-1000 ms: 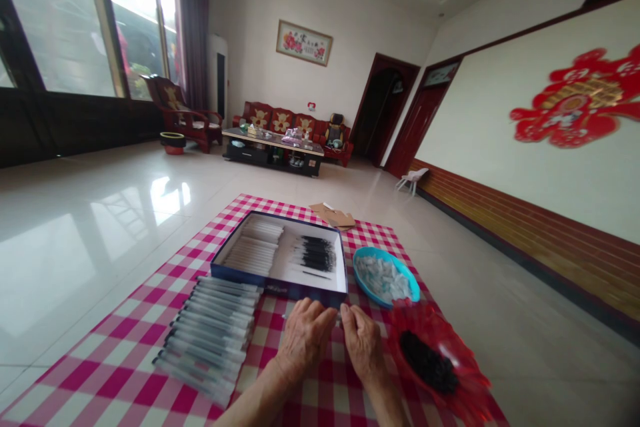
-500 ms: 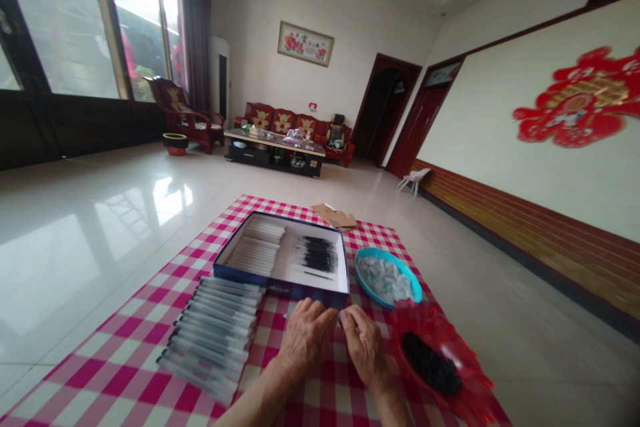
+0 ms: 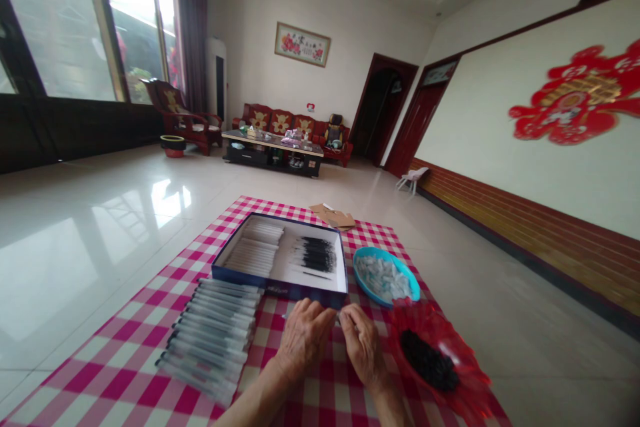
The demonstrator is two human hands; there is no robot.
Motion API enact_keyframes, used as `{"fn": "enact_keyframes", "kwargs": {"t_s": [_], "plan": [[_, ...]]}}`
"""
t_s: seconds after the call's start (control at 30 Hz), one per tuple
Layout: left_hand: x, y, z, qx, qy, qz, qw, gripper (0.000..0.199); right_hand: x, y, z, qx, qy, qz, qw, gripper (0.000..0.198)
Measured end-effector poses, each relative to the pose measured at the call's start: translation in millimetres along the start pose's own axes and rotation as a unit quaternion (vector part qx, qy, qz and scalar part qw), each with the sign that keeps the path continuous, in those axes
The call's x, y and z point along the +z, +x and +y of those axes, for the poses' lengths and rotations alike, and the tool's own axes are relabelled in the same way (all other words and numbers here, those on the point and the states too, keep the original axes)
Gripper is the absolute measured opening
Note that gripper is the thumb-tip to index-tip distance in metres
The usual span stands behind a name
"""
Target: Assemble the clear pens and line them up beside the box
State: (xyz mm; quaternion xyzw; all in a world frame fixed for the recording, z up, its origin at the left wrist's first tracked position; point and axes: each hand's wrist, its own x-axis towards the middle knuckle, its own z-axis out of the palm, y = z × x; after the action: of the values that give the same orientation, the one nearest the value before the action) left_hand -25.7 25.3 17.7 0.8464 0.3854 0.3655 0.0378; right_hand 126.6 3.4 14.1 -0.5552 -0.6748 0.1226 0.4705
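Note:
My left hand (image 3: 306, 335) and my right hand (image 3: 362, 339) are close together just in front of a shallow box (image 3: 280, 292). Fingers on both are curled into a pinch, and whatever they hold is hidden or too small to make out. To the left lies a row of clear pen barrels (image 3: 213, 333) with dark ends. Inside the box are white, translucent tubes (image 3: 253, 250) on the left and thin black sticks (image 3: 319, 255) on the right. Nearest my right hand is a red, petal-edged bowl (image 3: 463, 353) with small black pieces (image 3: 429, 360).
A blue bowl (image 3: 417, 290) of small clear pieces (image 3: 383, 278) stands right of the box. Brown cardboard (image 3: 334, 216) lies at the far table edge. The pink checked tablecloth (image 3: 125, 353) covers the table. Beyond are a coffee table (image 3: 273, 140) and wooden seats (image 3: 185, 117).
The view has shifted very slightly. Both hands keep nearly the same place and the same pinched pose; nothing on the table has visibly moved.

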Motion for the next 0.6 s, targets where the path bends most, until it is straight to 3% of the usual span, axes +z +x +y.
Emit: {"fn": "enact_keyframes", "kwargs": {"t_s": [0.17,0.47,0.6], "plan": [[-0.2,0.3,-0.1,0.005,0.003,0.000,1.000,0.025,3.7,-1.8,0.8,0.044,-0.013,0.029,0.999,0.038],[2.4,-2.6,-2.2,0.002,0.006,-0.011,1.000,0.022,-1.5,-0.6,-4.6,-0.004,-0.002,-0.001,1.000,0.032],[1.5,-1.2,-1.5,0.002,0.011,-0.012,1.000,0.024,3.3,-1.1,-3.8,0.032,-0.033,0.024,0.999,0.041]]}}
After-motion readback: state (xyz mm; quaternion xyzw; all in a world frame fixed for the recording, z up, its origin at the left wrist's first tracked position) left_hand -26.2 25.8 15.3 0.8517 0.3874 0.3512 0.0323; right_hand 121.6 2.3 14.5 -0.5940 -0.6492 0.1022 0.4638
